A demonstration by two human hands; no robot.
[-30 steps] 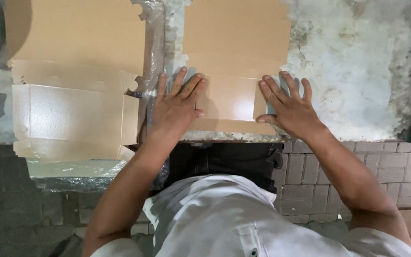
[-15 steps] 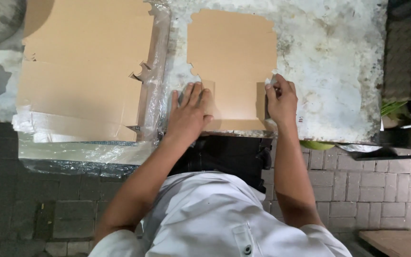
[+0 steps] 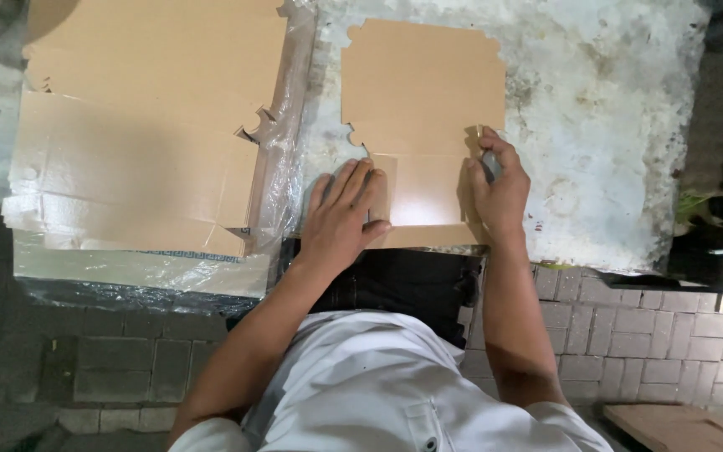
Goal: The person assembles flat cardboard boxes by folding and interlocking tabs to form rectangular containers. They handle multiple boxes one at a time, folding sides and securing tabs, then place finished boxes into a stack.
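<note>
The scene is lit from above and slightly in front, bright at the centre and falling off toward the edges. The white work surface point(image 3: 596, 142) is close to overexposed, its texture partly washed out. The plastic wrap point(image 3: 282, 180) beside the stacked cardboard point(image 3: 144, 142) catches streaks of glare. Soft shadows sit under the left hand point(image 3: 340, 213) and the right hand point(image 3: 495, 188) on the cardboard sheet point(image 3: 420, 92). The left and right borders sink into deep shade, and the upper left corner is perhaps slightly blurred. The focus is otherwise fairly sharp, with mild wide-angle stretch at the frame's edges.
</note>
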